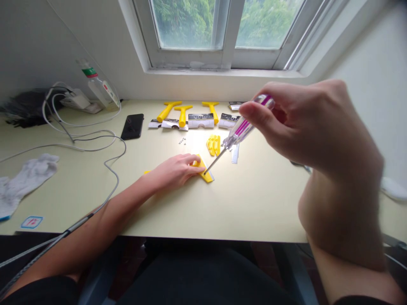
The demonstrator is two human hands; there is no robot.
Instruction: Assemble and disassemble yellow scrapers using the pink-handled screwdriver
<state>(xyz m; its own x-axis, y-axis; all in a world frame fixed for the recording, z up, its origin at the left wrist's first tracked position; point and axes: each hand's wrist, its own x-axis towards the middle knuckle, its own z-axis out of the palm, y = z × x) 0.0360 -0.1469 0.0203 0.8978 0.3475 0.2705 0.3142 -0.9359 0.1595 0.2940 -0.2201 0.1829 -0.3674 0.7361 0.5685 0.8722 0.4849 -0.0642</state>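
Note:
My right hand point(313, 123) is closed around the clear and purple handle of a screwdriver point(238, 130). The shaft slants down to the left, and its tip meets the head of a yellow scraper point(208, 177). Lying on the table, that scraper has a thin pale blade strip along its right edge. My left hand point(178, 168) pinches the scraper head from the left and covers most of the handle. Just beyond it are yellow plastic pieces point(213, 145), thin metal blades point(235, 154) and several small screws point(182, 140).
Yellow scraper handles point(182, 116) rest among black-and-white packages point(201, 120) near the wall. To the left are a black phone point(132, 126), a cable point(111, 165) crossing my forearm, a plastic bottle point(100, 89), a power strip point(76, 99) and a white glove point(28, 180).

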